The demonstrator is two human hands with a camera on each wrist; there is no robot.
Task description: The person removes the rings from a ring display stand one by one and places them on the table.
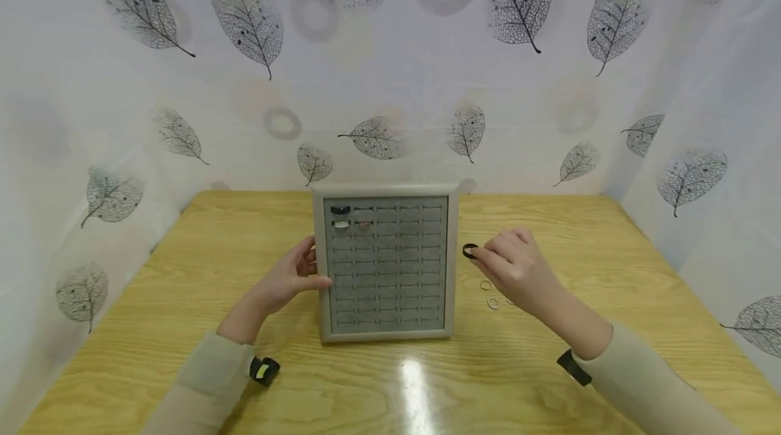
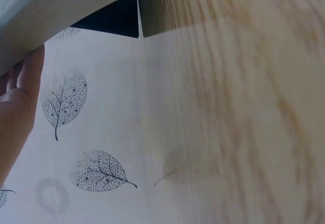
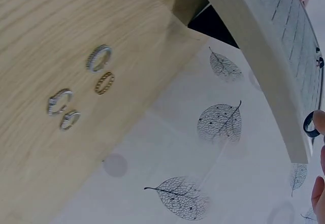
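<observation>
Our right hand (image 1: 517, 267) pinches the black ring (image 1: 467, 248) with its fingertips, just off the ring board's (image 1: 386, 190) three o'clock side, while our left hand (image 1: 285, 280) grips nine o'clock, so we should probably hold the board steady and slide the ring gently into a slot (image 1: 386, 209).

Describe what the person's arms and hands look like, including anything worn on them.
The left hand and right hand are ungloved. The left sleeve and right sleeve are long, plain and pale greyish-beige. A small black device with a yellow-green patch sits at the left cuff; a black piece sits at the right. No cables show.
</observation>
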